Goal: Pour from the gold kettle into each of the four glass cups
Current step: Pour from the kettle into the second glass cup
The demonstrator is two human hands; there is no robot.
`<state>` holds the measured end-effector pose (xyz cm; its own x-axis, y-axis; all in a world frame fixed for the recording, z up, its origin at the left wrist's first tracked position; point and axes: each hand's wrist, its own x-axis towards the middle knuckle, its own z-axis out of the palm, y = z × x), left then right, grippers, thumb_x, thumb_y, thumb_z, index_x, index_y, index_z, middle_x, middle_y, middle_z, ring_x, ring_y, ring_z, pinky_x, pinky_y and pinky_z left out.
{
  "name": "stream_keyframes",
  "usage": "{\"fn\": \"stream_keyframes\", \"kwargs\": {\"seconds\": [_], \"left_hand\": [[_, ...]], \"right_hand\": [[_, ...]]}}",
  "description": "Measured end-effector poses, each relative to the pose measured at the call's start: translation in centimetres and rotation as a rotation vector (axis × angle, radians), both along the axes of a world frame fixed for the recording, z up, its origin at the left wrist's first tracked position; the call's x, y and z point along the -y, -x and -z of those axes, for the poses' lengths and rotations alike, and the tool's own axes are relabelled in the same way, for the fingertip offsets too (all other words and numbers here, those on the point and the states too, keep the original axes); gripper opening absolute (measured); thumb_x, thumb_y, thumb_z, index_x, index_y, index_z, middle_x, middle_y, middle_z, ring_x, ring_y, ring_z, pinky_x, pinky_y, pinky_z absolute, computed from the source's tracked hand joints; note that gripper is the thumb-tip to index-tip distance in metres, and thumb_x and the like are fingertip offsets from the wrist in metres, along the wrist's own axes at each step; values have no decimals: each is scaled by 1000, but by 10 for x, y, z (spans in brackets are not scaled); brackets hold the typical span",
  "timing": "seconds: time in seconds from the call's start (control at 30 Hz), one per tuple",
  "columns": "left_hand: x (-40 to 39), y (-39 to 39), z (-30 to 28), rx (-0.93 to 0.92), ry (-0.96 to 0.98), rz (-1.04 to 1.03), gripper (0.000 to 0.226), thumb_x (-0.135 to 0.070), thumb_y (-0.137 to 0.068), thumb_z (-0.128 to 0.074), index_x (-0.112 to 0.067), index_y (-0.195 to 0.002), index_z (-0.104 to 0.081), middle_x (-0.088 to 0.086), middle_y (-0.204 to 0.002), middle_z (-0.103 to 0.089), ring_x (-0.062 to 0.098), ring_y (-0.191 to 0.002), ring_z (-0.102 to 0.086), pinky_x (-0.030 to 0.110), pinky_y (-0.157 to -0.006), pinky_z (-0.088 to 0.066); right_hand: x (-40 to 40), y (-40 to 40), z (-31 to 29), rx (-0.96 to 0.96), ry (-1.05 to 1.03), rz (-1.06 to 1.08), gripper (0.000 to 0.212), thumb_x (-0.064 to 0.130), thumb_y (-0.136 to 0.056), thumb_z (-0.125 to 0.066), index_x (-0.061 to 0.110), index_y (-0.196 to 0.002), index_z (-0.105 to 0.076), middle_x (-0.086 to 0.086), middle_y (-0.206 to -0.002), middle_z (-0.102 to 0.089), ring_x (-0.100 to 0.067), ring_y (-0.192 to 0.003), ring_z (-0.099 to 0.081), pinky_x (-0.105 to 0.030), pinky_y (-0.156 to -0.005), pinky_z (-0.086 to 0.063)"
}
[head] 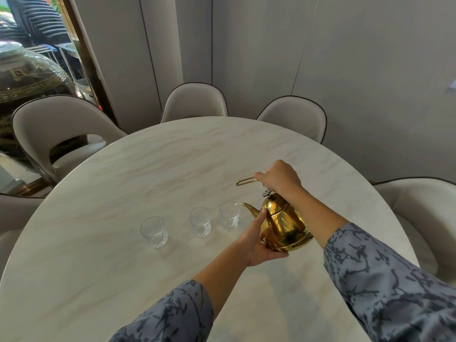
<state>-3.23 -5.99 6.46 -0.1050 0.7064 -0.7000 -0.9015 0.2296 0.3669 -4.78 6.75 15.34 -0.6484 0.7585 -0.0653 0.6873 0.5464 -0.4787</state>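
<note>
The right hand [278, 177] had its fingers curled tight around the thin gold wire handle [245, 180] of the gold kettle [283, 223], gripping it from above; one end of the handle loop stuck out to the left of the fist. The left hand [259, 239] was cupped under and against the kettle's lower left side, palm up, thumb lying along the body just below the spout [249, 207], fingers spread beneath the base.

The kettle was held off the table and tipped to the left, its lid with a dark knob [267, 193] on top. The tip of the spout sat at the rim of the nearest glass cup [230, 215]. Whether liquid was running could not be told.

Two more glass cups stood in the same row to the left: a middle one [199, 222] and a far-left one [154, 232], each apart from its neighbour. Behind the kettle a faint glassy edge [259, 201] showed, perhaps the fourth cup, too hidden to be sure.

Everything rested on a pale marble-look round table [148, 169]. Both forearms wore blue patterned sleeves [382, 280]. Cream chairs [195, 102] ringed the table's far edge, against a grey panelled wall [271, 45].
</note>
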Motion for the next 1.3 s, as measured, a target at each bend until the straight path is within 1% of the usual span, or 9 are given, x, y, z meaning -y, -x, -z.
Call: {"fn": "stream_keyframes", "kwargs": {"seconds": [0.1,0.27,0.37,0.57,0.8,0.87,0.97,1.13,1.3], "left_hand": [[0,0,0,1,2,-5,106,-61,-73,-75,-21,-154,-20,21,-151,-39,48,-125,-56,58,-85,-58],[0,2,1,6,9,-2,108,-62,-71,-75,-20,-154,-20,21,-152,-39,48,-125,-56,57,-87,-57],[0,2,1,14,7,-1,110,-62,-70,-76,-20,-154,-20,21,-151,-39,48,-126,-55,58,-89,-56],[2,2,-1,13,3,4,106,-62,-74,-73,-21,-154,-18,22,-152,-38,48,-126,-55,58,-89,-55],[1,-1,-1,17,-6,-6,107,-61,-73,-74,-19,-155,-19,22,-151,-40,48,-125,-56,58,-86,-57],[0,0,0,25,-3,-7,110,-61,-71,-75,-19,-155,-18,22,-151,-39,48,-125,-56,58,-86,-58],[0,-1,0,28,-6,-5,111,-61,-71,-75,-19,-156,-17,22,-152,-39,48,-125,-56,59,-88,-57],[2,-2,0,6,-16,8,107,-62,-74,-73,-20,-155,-18,23,-150,-41,47,-124,-57,59,-92,-54],[3,-2,2,-7,-13,10,107,-61,-74,-74,-20,-155,-18,23,-150,-40,48,-127,-54,59,-97,-52]], "right_hand": [[0,0,-1,-1,-2,-7,41,46,-86,-63,5,-88,-65,-6,-79,-69,-21,-71,-65,-26,-54,-42],[-1,0,0,-5,0,-17,42,47,-87,-62,5,-87,-65,-7,-82,-71,-21,-72,-66,-25,-55,-43],[-1,1,0,-5,-2,-16,44,48,-87,-62,5,-92,-66,-6,-85,-72,-22,-76,-67,-25,-55,-42],[1,1,0,-1,-3,-14,44,48,-87,-63,5,-94,-68,-6,-86,-72,-21,-77,-67,-26,-58,-45],[2,0,-2,9,-14,-14,43,47,-87,-62,5,-93,-67,-6,-85,-72,-21,-75,-66,-25,-55,-42],[2,0,-3,16,-13,-14,42,47,-87,-62,5,-92,-66,-6,-85,-71,-22,-76,-66,-26,-56,-44],[2,-1,-4,19,-13,-15,43,47,-87,-62,5,-91,-66,-7,-85,-71,-22,-75,-66,-26,-56,-43],[2,-3,-3,10,0,-16,45,48,-87,-61,4,-95,-66,-8,-88,-71,-24,-79,-67,-26,-54,-40],[5,-4,1,-1,-1,-12,43,47,-88,-62,4,-92,-65,-7,-86,-71,-24,-77,-68,-25,-54,-40]]}}
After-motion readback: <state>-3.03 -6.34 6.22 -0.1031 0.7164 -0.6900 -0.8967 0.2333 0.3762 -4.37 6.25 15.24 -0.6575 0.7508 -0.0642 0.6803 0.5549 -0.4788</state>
